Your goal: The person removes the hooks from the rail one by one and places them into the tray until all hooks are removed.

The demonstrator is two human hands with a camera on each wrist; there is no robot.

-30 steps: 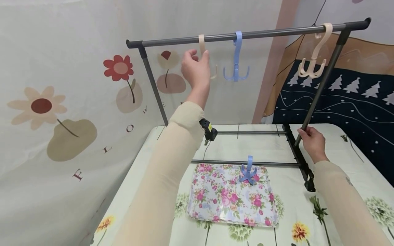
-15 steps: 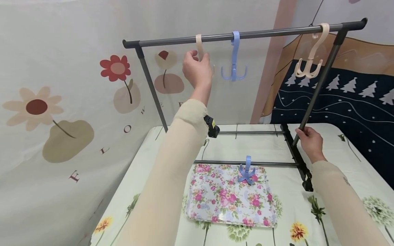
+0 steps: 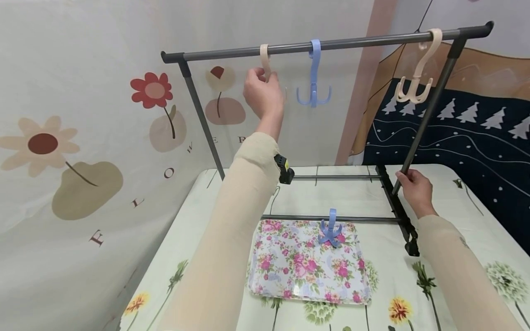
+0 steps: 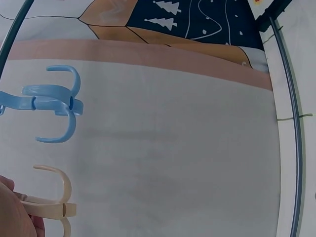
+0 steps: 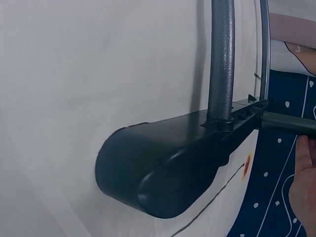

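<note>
On the upper rail [image 3: 352, 43] of the rack, three hooks are found hanging: a near-side-arm beige hook [image 3: 264, 57], a hanging blue hook [image 3: 314, 73] beside it, and a far-end beige hook [image 3: 418, 71] close to the right post [image 3: 429, 110].

Hands: the left hand [image 3: 265, 94] grips the near-side-arm beige hook by its stem, below the bend that goes over the rail; the left wrist view shows its prongs clear of the palm. The right hand [image 3: 417, 191] grips the right post near its foot.

Progress, as judged: hanging of hooks is well advanced. Two hang free of the hands; the third sits over the rail but has not been let go. Outstanding: a loose blue hook [image 3: 330, 232], the only hook seen off the rail, rests on the floral tray [image 3: 281, 262] on the surface [image 3: 385, 271]. Whether it touches the crossbar behind cannot be told.
</note>
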